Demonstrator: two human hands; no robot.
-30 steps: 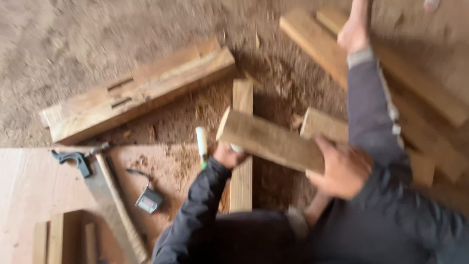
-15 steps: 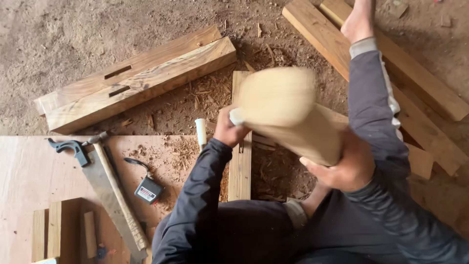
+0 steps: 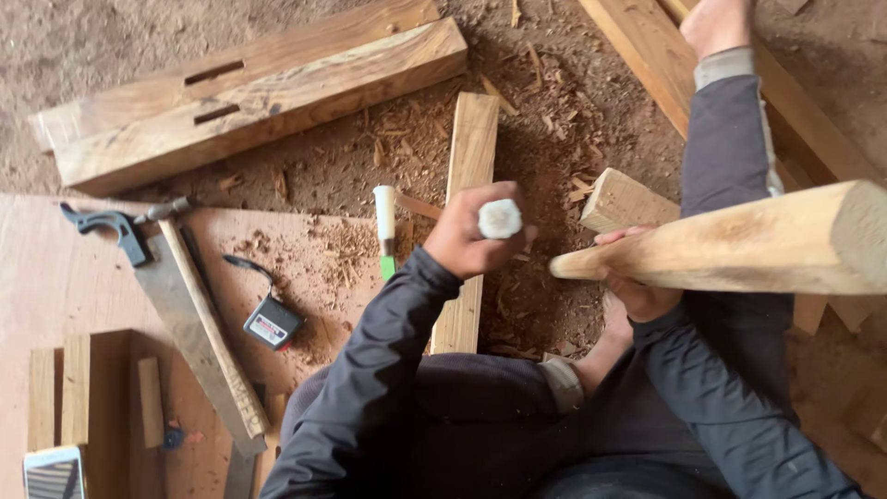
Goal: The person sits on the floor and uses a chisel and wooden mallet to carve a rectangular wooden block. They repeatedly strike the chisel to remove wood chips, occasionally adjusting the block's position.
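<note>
Fingers (image 3: 480,242) of the left hand (image 3: 467,242) are being wrapped round an upright chisel (image 3: 500,219); the club (image 3: 739,242), gripped in the right hand (image 3: 637,286), is being held level just right of it.

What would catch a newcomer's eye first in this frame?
The thick wooden club, gripped by the right hand and jutting to the right edge, stands out first. At centre, the left hand holds a white-ended tool handle above a narrow plank. At upper left lies a heavy beam with two cut slots, on ground strewn with wood chips.
</note>
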